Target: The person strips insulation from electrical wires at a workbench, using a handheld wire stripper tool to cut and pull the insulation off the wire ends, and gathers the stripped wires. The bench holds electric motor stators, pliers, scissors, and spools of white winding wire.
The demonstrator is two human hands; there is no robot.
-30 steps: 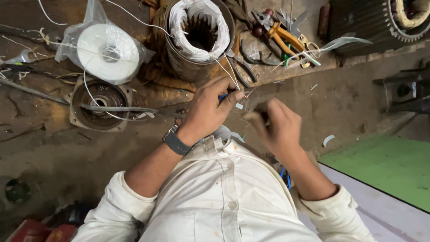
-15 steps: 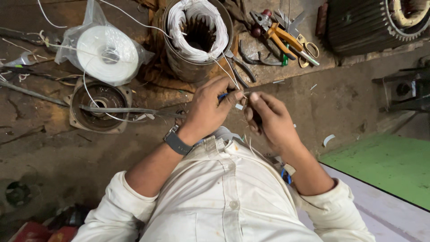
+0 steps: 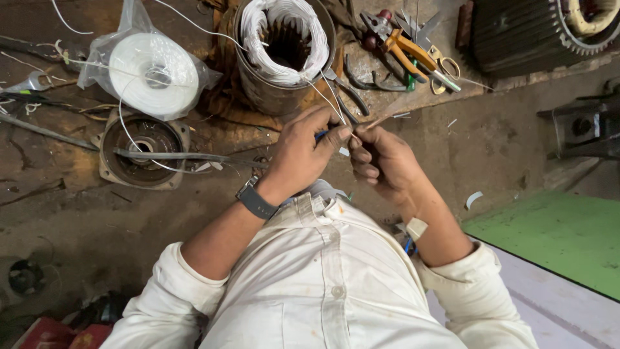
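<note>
Evidently both hands, left hand (image 3: 303, 152) and right hand (image 3: 381, 161), pinch shut on the thin white wire (image 3: 323, 97) from the motor stator (image 3: 284, 55), keeping it taut.

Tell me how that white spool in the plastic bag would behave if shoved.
The white spool lies flat, so it would probably slide rather than roll. Its loose plastic bag looks slippery and might bunch. The thin white cord trailing from it would likely drag along.

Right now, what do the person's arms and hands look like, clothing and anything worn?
Both hands are bare, no gloves. The left hand has a dark wristwatch with a square face on the wrist. The right hand has a pale bandage strip at the wrist. Cream shirt sleeves are rolled to the elbows, lightly stained.
</note>
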